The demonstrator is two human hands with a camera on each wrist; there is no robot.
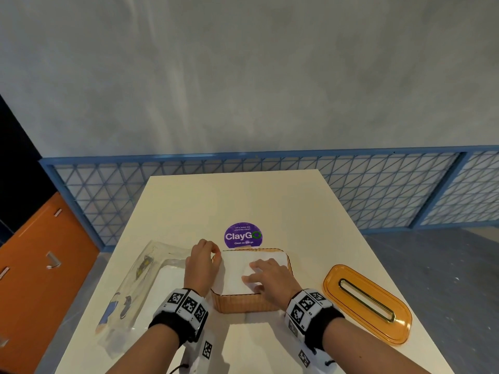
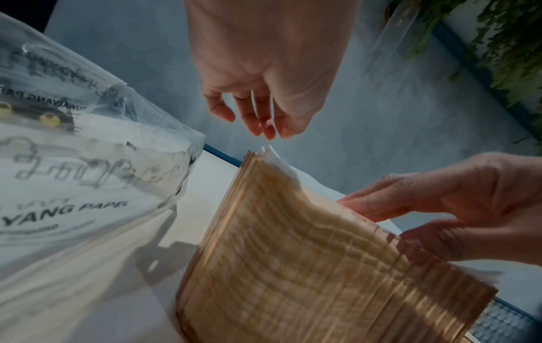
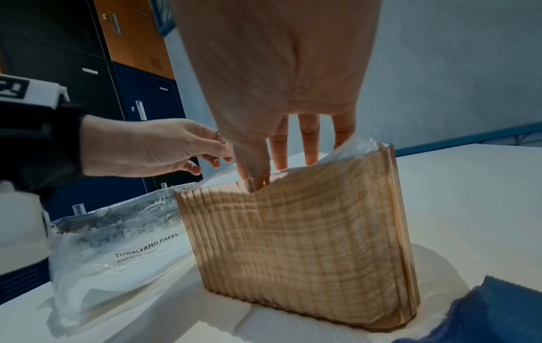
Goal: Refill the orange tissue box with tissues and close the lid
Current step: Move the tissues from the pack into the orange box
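Note:
The orange ribbed tissue box point(image 1: 243, 302) stands lidless on the white table, filled to the rim with white tissues point(image 1: 235, 276). My right hand point(image 1: 256, 273) lies flat on the stack, straight fingers pressing down; the right wrist view has its fingertips point(image 3: 281, 162) on the tissues and the thumb just inside the near wall of the box point(image 3: 293, 243). My left hand point(image 1: 214, 251) hovers at the far left corner, fingers loosely curled and holding nothing point(image 2: 264, 125). The orange lid point(image 1: 367, 302) with its slot lies flat to the right of the box.
An opened clear plastic tissue pack point(image 1: 140, 284) lies left of the box, close to my left wrist. A purple round sticker point(image 1: 243, 236) sits just behind the box. Blue mesh railing point(image 1: 378, 184) runs behind the table point(image 1: 243, 201); orange lockers point(image 1: 40, 265) stand at left.

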